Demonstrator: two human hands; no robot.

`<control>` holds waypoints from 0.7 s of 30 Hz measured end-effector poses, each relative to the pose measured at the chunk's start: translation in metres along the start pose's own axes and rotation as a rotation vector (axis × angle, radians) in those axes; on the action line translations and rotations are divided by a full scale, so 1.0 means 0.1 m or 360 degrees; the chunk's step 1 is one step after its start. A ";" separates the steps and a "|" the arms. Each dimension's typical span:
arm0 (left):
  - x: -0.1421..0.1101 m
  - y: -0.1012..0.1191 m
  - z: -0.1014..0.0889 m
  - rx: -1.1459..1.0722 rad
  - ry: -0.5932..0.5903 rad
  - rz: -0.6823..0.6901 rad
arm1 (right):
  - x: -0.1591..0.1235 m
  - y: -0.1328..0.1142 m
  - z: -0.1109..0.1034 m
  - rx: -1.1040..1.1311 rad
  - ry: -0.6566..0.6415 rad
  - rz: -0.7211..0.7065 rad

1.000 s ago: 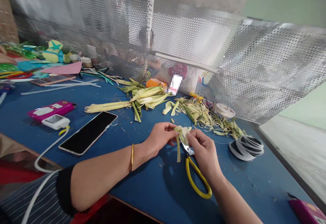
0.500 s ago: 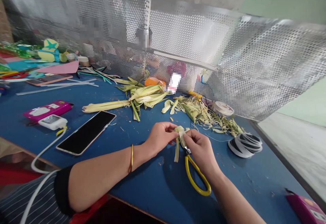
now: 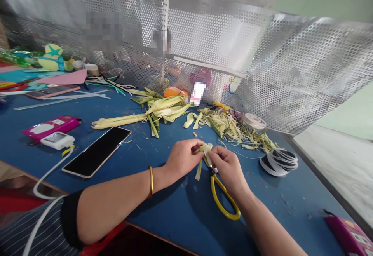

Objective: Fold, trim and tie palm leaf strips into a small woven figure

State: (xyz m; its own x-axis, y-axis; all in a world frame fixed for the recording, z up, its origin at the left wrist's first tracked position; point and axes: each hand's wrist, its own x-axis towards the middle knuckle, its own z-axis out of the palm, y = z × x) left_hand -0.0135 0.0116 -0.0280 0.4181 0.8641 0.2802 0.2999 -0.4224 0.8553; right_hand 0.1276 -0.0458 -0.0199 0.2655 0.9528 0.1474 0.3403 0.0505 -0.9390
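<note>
Between my two hands is a small folded piece of pale green corn husk (image 3: 206, 152), with a loose strip hanging down below it. My left hand (image 3: 184, 155), with a gold bangle on its wrist, pinches the husk's left side. On the other side my right hand (image 3: 227, 167) grips it between thumb and fingers. Yellow-handled scissors (image 3: 224, 203) lie on the blue table just under my right hand, their blades partly hidden by it. Behind my hands lie a bundle of whole corn husks (image 3: 166, 108) and a heap of shredded husk (image 3: 230, 126).
A black-screened phone (image 3: 97, 151) lies left of my arm, beside a magenta box (image 3: 52, 127) and a white corded device (image 3: 58, 140). A ribbon roll (image 3: 279, 162) sits at right, another magenta box (image 3: 348, 230) near the right corner. A perforated metal screen (image 3: 204, 34) borders the back.
Both hands keep hold of the husk, with slight finger movement. The hanging strip has swung a little to the left. The whole view has shifted slightly.
</note>
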 end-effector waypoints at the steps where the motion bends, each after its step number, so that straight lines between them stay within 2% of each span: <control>1: 0.00 -0.01 0.00 0.0026 -0.0004 0.0017 | 0.00 -0.01 0.00 0.0032 0.0000 0.0020; 10: -0.04 -0.01 0.01 0.0118 -0.0021 0.0149 | 0.00 0.01 0.00 0.0166 -0.0065 0.0172; 16: 0.00 -0.04 -0.01 0.0086 -0.0070 0.0051 | 0.00 0.03 0.02 0.0017 -0.0015 -0.0030; 21: 0.03 -0.05 -0.03 0.0075 -0.0089 0.0051 | 0.03 0.09 0.02 0.0150 0.0032 0.0030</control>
State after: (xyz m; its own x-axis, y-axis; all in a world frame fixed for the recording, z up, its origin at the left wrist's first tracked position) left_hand -0.0159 0.0171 -0.0299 0.4751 0.8339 0.2809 0.3252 -0.4630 0.8245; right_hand 0.1297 -0.0416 -0.0286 0.2896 0.9477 0.1345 0.2487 0.0612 -0.9666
